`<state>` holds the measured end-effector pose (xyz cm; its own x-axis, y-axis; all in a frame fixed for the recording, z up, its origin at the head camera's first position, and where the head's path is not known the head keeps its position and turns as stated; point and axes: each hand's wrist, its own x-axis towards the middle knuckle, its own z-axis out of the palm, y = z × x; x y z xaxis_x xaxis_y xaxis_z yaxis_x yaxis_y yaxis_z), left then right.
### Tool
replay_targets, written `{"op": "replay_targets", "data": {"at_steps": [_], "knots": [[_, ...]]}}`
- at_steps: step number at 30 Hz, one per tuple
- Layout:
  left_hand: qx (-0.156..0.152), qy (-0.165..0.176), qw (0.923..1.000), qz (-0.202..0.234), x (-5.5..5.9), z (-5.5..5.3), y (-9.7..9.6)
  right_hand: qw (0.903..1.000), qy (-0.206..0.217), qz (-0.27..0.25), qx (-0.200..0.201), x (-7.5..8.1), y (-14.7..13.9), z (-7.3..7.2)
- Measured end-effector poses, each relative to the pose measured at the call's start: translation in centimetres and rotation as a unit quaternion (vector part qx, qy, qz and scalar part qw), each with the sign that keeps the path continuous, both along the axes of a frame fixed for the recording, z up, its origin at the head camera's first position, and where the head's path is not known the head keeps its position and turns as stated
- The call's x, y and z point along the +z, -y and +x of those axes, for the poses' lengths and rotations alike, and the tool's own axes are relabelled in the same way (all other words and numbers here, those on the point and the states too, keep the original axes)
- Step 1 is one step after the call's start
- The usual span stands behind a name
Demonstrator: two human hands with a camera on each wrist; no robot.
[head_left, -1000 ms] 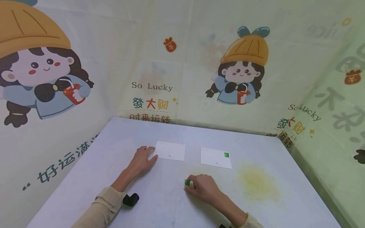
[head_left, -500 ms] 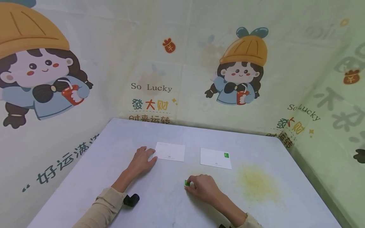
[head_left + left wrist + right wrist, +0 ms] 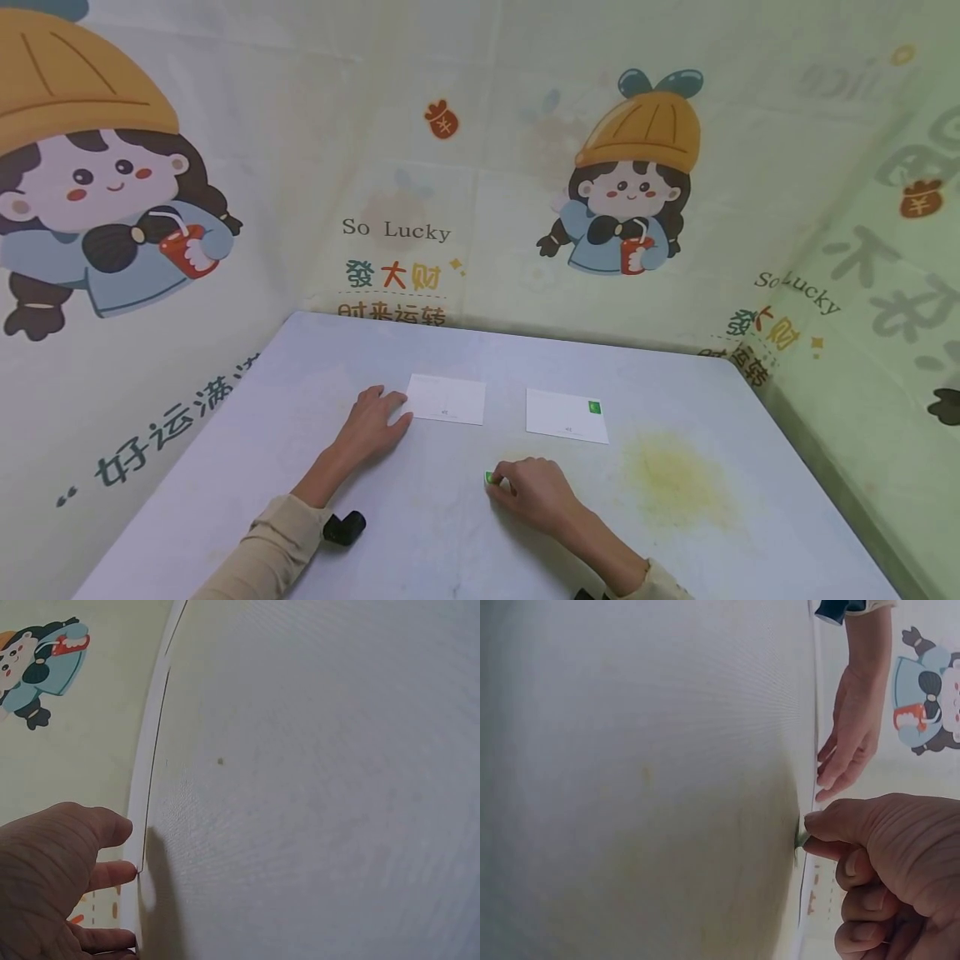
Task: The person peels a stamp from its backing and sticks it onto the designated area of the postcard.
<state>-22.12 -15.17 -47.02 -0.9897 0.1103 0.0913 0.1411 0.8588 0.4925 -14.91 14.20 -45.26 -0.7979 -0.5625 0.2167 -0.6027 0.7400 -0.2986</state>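
Stamp (image 3: 488,477) pinched between fingers of the right hand (image 3: 536,493); left hand (image 3: 372,422), fingers apart, beside a white card (image 3: 447,400) on the counter (image 3: 423,508)

Left card (image 3: 446,398) and right card (image 3: 553,415) white; far stamp (image 3: 595,407) and near stamp (image 3: 489,477) green; table (image 3: 420,542) whitish, yellow stain (image 3: 678,479) right; wall (image 3: 510,217) pale, cartoon-printed.

sleeves (image 3: 258,546): beige, creased | left cuff: stubby black wrist unit (image 3: 345,528) | hands (image 3: 373,423): bare
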Motion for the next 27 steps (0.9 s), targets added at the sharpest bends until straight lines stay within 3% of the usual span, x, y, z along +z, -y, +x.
{"op": "replay_targets", "data": {"at_steps": [12,17,22,27], "knots": [[0.004,0.013,0.9998,0.013,-0.2,0.0,0.2,0.9985,-0.038,-0.022,-0.033,0.3,-0.1,0.2],[-0.006,-0.002,0.9998,0.016,0.2,0.5,0.1,0.9967,-0.025,-0.043,-0.064,0.4,-0.3,0.3],[-0.024,-0.031,0.9986,0.036,0.7,1.1,-0.5,0.9915,-0.006,-0.094,-0.089,0.9,-0.6,0.4],[-0.036,-0.036,0.997,0.058,1.3,2.1,-1.3,0.9822,0.009,-0.165,-0.089,1.5,-1.2,0.2]]}}
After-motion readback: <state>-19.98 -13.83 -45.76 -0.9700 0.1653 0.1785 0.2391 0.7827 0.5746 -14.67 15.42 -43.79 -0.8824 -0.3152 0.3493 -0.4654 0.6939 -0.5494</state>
